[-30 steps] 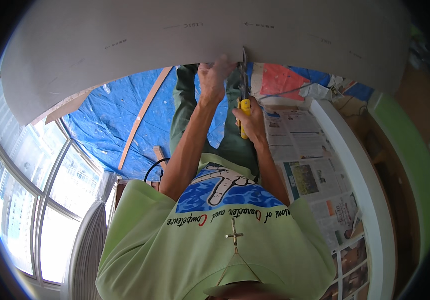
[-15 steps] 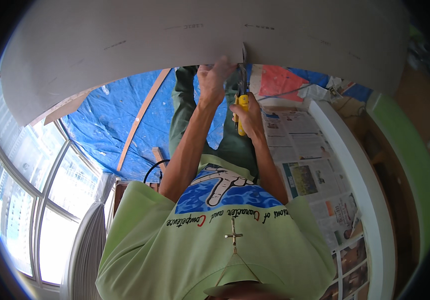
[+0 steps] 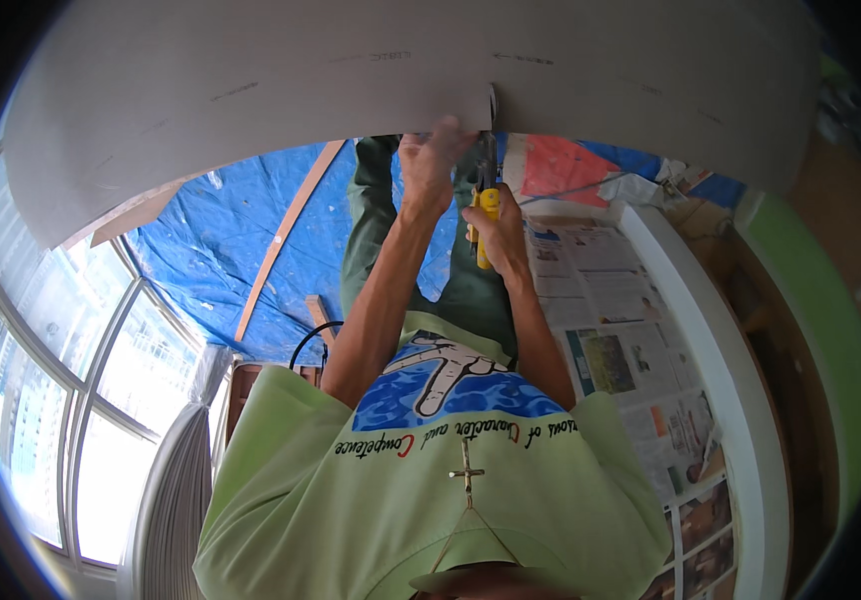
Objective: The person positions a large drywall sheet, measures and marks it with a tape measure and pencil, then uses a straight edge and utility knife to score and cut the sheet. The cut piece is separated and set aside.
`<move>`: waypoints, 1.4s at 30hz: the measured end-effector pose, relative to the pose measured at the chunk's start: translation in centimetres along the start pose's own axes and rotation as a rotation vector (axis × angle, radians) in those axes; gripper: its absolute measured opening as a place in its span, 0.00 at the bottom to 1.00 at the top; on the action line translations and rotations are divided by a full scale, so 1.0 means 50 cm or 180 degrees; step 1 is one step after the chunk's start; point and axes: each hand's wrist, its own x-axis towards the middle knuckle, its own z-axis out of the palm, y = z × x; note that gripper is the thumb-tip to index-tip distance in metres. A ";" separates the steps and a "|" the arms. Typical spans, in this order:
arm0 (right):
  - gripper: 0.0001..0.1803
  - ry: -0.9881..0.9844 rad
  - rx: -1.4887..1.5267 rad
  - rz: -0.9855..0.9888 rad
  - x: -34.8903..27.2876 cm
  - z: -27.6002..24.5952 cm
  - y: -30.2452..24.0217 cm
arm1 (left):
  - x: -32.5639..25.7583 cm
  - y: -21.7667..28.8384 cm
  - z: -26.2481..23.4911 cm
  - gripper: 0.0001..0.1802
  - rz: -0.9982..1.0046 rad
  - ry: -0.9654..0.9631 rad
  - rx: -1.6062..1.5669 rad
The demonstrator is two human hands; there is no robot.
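A wide grey board sheet (image 3: 281, 70) spans the top of the view, its near edge bowed by the lens. My left hand (image 3: 427, 165) grips that edge just left of the middle, its fingertips slightly blurred. Right beside it, my right hand (image 3: 504, 235) is closed round the yellow handles of a pair of tin snips (image 3: 490, 203). The snips point away from me, their dark jaws at the sheet's edge and one blade showing above its surface. A short slit or step in the edge lies at the blade.
Blue tarpaulin (image 3: 216, 220) covers the floor, with a wooden strip (image 3: 286, 235) on it. Newspapers (image 3: 601, 290) lie to the right, along a white ledge (image 3: 701, 300). A window (image 3: 111, 340) and a gathered curtain (image 3: 166, 470) stand at the left. A red sheet (image 3: 561, 165) lies beyond.
Both hands, the snips and the sheet's edge sit very slightly lower and further right in view. Both grips stay the same, and the blade remains at the edge.
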 end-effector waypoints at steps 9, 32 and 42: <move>0.14 0.0020 0.0038 0.0037 0.007 -0.005 -0.016 | -0.002 0.001 0.002 0.15 -0.0040 0.0063 -0.0039; 0.15 0.0024 -0.0101 -0.0008 0.030 -0.006 -0.043 | -0.011 0.026 0.015 0.10 -0.0108 0.0106 -0.0034; 0.14 0.0142 -0.0134 -0.0100 0.041 0.002 -0.042 | -0.013 0.027 0.012 0.10 -0.0155 0.0076 -0.0056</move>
